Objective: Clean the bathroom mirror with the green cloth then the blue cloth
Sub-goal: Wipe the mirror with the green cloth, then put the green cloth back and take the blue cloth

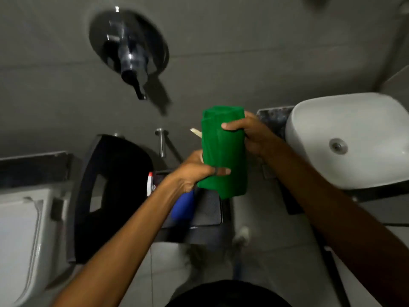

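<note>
The green cloth point(223, 149), folded into a tall strip, hangs in the air at the centre of the view. My left hand point(194, 171) grips its lower left edge, thumb across the front. My right hand point(250, 134) holds its upper right edge. The blue cloth point(183, 204) lies below, on a dark stool top point(210, 209), partly hidden by my left wrist. The mirror is not in view.
A white basin point(345, 138) sits on a dark counter at the right. A black bin point(110, 191) stands at the left of the stool, a white toilet point(20, 240) further left. A chrome wall tap point(130, 56) juts out above. A spray bottle nozzle point(151, 183) shows by the stool.
</note>
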A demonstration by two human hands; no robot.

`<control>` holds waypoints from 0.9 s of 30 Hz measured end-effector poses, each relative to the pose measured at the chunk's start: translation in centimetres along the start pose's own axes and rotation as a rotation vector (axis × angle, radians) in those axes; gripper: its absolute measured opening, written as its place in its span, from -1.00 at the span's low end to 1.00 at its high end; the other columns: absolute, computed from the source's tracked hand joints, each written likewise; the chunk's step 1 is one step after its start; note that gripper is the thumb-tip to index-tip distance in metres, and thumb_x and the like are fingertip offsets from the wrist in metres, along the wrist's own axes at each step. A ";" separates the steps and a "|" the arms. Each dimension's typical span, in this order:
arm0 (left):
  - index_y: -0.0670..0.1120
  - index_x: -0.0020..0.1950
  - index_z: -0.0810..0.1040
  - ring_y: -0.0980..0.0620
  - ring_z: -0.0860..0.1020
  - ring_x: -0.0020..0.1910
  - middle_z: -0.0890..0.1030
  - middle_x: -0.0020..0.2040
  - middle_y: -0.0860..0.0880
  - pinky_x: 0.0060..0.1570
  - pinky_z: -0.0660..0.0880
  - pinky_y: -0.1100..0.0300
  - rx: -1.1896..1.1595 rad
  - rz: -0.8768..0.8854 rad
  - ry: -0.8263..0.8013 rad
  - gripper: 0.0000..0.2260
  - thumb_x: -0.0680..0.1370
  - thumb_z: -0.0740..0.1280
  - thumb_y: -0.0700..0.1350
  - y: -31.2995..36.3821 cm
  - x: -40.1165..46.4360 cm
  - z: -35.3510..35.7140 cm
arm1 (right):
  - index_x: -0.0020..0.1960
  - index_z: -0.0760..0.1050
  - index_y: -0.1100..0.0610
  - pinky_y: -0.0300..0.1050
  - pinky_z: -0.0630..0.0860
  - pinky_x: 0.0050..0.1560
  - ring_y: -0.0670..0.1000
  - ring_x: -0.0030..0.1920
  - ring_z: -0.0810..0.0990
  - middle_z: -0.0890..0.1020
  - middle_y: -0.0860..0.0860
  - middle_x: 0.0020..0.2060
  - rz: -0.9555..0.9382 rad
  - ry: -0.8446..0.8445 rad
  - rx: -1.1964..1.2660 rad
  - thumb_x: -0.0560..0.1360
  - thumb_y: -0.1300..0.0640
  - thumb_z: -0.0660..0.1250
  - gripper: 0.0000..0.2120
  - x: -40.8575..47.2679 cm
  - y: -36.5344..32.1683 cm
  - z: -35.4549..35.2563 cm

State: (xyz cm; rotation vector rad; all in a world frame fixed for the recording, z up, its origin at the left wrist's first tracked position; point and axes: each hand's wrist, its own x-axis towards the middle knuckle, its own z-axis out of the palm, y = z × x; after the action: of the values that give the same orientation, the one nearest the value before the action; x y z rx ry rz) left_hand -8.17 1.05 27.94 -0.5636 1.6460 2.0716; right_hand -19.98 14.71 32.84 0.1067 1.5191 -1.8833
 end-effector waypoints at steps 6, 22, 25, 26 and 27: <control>-0.09 0.20 0.65 -0.09 0.73 0.07 0.76 0.11 -0.06 -0.12 0.70 0.17 -0.136 -0.282 0.198 -0.62 0.43 0.54 -0.37 -19.7 5.0 -2.2 | 0.40 0.45 0.23 0.04 0.58 0.11 0.12 0.07 0.59 0.61 0.19 0.17 0.246 0.155 -0.469 0.30 0.64 0.31 -0.28 8.9 17.3 -5.7; -0.24 0.38 0.51 -0.30 0.49 0.33 0.52 0.35 -0.29 0.37 0.42 -0.08 0.609 -0.277 0.883 -0.63 0.61 0.32 -0.12 -33.0 12.9 -7.6 | 0.20 0.59 0.30 0.10 0.57 0.31 0.16 0.23 0.65 0.67 0.20 0.18 -0.027 0.025 -0.926 0.35 0.48 0.31 -0.57 17.9 32.9 -10.0; -0.30 0.47 0.33 -0.33 0.41 0.44 0.41 0.47 -0.33 0.43 0.35 -0.11 0.690 -0.527 0.850 -0.43 0.60 0.37 0.02 -33.3 13.8 -9.7 | 0.19 0.58 0.31 0.07 0.55 0.35 0.14 0.25 0.64 0.67 0.22 0.19 -0.030 0.001 -0.880 0.40 0.48 0.34 -0.63 16.5 33.6 -9.9; -0.29 0.47 0.32 -0.33 0.42 0.44 0.43 0.46 -0.34 0.43 0.37 -0.11 0.677 -0.579 0.815 -0.39 0.58 0.39 0.05 -33.4 14.0 -10.2 | 0.21 0.57 0.32 0.03 0.55 0.35 0.13 0.24 0.64 0.66 0.23 0.20 -0.011 -0.001 -0.833 0.42 0.49 0.34 -0.63 15.9 33.9 -10.0; -0.27 0.45 0.36 -0.33 0.47 0.42 0.50 0.42 -0.33 0.42 0.42 -0.10 0.659 -0.605 0.775 -0.39 0.56 0.41 0.08 -33.3 14.4 -10.6 | 0.22 0.56 0.35 0.00 0.56 0.32 0.12 0.23 0.63 0.65 0.26 0.21 0.019 0.001 -0.772 0.44 0.50 0.34 -0.64 15.3 34.1 -10.1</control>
State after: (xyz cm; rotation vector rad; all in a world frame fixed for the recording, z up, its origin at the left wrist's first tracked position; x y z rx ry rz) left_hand -0.70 -1.43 -9.00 -1.4898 2.0433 0.8215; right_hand -15.90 14.36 -5.64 -0.2290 2.1196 -1.1665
